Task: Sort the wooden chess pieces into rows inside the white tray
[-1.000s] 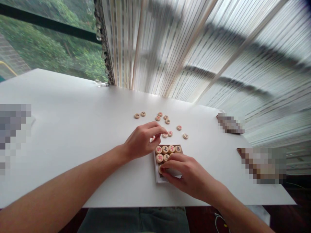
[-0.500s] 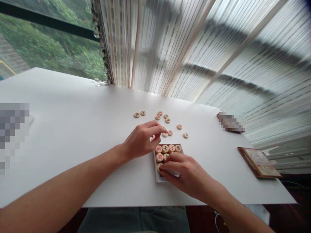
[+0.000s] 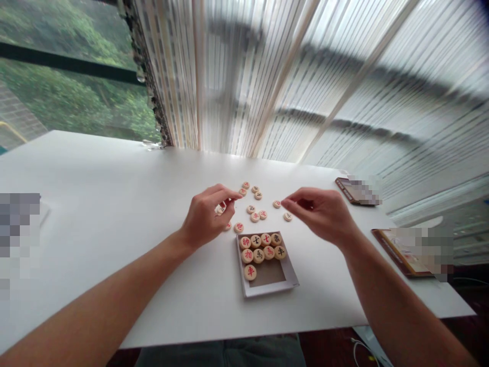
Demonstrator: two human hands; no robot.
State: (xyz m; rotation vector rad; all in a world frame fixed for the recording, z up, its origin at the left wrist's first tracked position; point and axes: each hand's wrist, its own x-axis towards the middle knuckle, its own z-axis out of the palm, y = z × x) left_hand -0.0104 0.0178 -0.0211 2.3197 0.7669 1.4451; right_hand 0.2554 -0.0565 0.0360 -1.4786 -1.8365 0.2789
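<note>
Right hand (image 3: 324,211) has moved from the open box (image 3: 267,289) to the loose pieces (image 3: 263,215), uncovering a red xiangqi piece (image 3: 250,272) at the left of the third row.

Head view: the box rests on the white worktop (image 3: 171,306); two full rows of four lie behind that single piece. Right grip: thumb and fingertips close together, just beside a red loose disc (image 3: 277,204); whether it is grasped cannot be told. Left hand (image 3: 206,215): fingers curved, with a dark-marked disc (image 3: 220,209) visible between them; whether this grip holds it cannot be told.
</note>
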